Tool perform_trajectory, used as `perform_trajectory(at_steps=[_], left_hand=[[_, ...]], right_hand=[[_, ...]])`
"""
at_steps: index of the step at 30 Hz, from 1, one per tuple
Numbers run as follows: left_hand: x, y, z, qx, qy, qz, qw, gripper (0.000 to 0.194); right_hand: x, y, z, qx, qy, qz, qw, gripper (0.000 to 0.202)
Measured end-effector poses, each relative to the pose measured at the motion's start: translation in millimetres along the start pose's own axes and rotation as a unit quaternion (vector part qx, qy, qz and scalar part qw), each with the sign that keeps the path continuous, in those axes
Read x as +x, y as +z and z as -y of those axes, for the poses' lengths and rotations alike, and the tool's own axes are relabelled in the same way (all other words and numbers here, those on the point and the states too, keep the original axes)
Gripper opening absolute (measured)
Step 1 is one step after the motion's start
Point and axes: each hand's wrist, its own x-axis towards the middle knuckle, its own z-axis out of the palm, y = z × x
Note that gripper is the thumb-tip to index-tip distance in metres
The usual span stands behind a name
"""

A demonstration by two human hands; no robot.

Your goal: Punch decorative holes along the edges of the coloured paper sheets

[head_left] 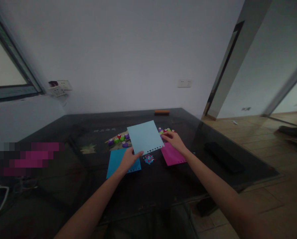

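A pale blue sheet of paper point(144, 135), with a row of small punched holes along its near edge, is tilted above the table. My left hand point(130, 159) grips its near left corner, thumb on top. At the sheet's right edge, my right hand point(172, 138) has its fingers drawn together in a pinch; what lies between them is too small to make out. Below the sheet sits a pile of tiny punched-out paper bits point(148, 159). A blue sheet point(113, 162) lies under my left forearm, and a pink sheet point(172, 156) beneath my right wrist.
Several small purple, green and red craft punches point(122, 137) stand behind the sheets, with more near my right hand. A brown roll point(161, 112) rests at the back of the dark table point(160, 189). A long black object point(223, 156) is on the right.
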Motion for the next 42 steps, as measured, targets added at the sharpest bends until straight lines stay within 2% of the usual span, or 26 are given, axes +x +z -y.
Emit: perform_trajectory(at_steps=[2,5,9,12,16,21,24,27,30,35,39,42], left_hand=[[-1.4,2.2,-0.4,0.0,-0.006,0.03,1.0,0.024],[-3.6,6.0,-0.5,0.005,0.0,0.066,0.998,0.025],[-4.2,8.1,-0.1,-0.012,0.019,0.097,0.995,0.031],[-2.6,5.7,-1.3,-0.029,0.023,0.066,0.997,0.026],[-0.1,2.0,-1.7,0.002,0.004,0.019,1.0,0.02],[0.0,3.2,2.0,0.017,0.016,0.014,1.0,0.019],[-2.4,5.1,0.9,0.01,0.031,0.007,0.999,0.023],[-6.1,7.8,-3.7,-0.004,0.044,-0.003,0.999,0.038],[-8.6,13.0,-6.9,-0.018,0.063,-0.005,0.998,0.045],[-7.7,25.1,-10.3,-0.01,0.071,0.025,0.997,0.027],[-0.5,37.6,-21.5,0.02,0.093,0.077,0.992,0.027],[8.9,55.5,-29.2,0.031,0.102,0.068,0.992,0.025]], right_hand=[[-16.4,-1.7,8.6,0.077,0.045,0.002,0.996,0.027],[-32.3,-0.6,9.1,0.146,0.115,0.002,0.983,0.039],[-36.9,2.0,-3.1,0.174,0.128,-0.021,0.976,0.046],[-37.5,1.2,-9.7,0.196,0.122,-0.026,0.973,0.041],[-38.4,-0.6,-12.3,0.207,0.127,-0.024,0.97,0.039],[-36.0,-1.4,-15.4,0.186,0.132,-0.058,0.972,0.032],[-34.8,-2.4,-16.7,0.19,0.127,-0.057,0.972,0.029],[-34.6,-3.8,-15.2,0.209,0.12,-0.054,0.969,0.028],[-34.7,-5.5,-11.5,0.218,0.125,-0.065,0.966,0.031],[-33.4,-15.1,-10.3,0.219,0.132,-0.099,0.962,0.034],[-31.4,-33.4,-17.7,0.228,0.159,-0.116,0.954,0.03],[-31.4,-52.8,-24.5,0.224,0.185,-0.123,0.949,0.028]])
